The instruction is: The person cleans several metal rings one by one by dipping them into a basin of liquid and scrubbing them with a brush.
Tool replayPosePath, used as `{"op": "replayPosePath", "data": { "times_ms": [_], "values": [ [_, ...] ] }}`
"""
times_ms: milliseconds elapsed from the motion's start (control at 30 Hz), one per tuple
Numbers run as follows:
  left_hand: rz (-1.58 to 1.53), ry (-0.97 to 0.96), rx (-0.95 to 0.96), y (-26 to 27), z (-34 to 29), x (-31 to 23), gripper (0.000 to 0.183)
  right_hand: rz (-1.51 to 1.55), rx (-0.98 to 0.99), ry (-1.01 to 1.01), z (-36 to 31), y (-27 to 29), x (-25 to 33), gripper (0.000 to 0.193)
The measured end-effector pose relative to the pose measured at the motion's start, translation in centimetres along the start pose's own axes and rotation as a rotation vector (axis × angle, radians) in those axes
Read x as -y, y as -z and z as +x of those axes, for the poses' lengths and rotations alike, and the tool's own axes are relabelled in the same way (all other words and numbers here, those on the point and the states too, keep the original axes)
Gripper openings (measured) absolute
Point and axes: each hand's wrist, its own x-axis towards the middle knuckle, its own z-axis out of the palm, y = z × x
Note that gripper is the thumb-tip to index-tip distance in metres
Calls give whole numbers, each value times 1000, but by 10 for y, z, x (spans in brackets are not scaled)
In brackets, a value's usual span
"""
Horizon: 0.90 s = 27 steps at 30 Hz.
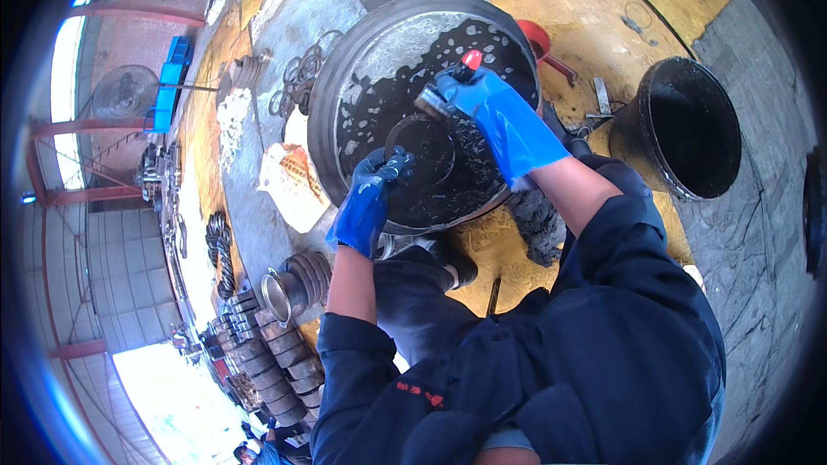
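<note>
A wide round tub of dark liquid with pale floating patches stands in front of me. Over it, my right hand, in a blue glove, is closed round a brush; the red-tipped end of its handle sticks up past my fingers. My left hand, also gloved in blue and wet with dark liquid, pinches the near left edge of a dark ring-shaped part. The ring lies at the liquid's surface, and the brush's end is at its far edge. Whether they touch, I cannot tell.
A deep black bucket stands at right. Behind the tub lies a red-handled pan. Left of it are a printed sack and several dark rings. Stacked cylindrical metal parts and a ribbed metal sleeve sit nearer me. Another person is at lower left.
</note>
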Motion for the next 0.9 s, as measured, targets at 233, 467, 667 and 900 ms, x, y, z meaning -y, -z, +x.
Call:
{"op": "replayPosePath", "data": {
  "times_ms": [233,467,667,900],
  "values": [
    [-81,-139,-3,20,-6,34,14,-479,445,309,-57,-65,-18,24],
    [-57,-178,-37,11,5,51,24,-219,125,-1,-15,-32,-25,26],
    [26,-114,3,7,15,51,24,-642,-289,-208,-11,6,-72,34],
    [5,-97,7,2,16,50,24,-268,172,-103,-10,-26,-15,32]
  ]
}}
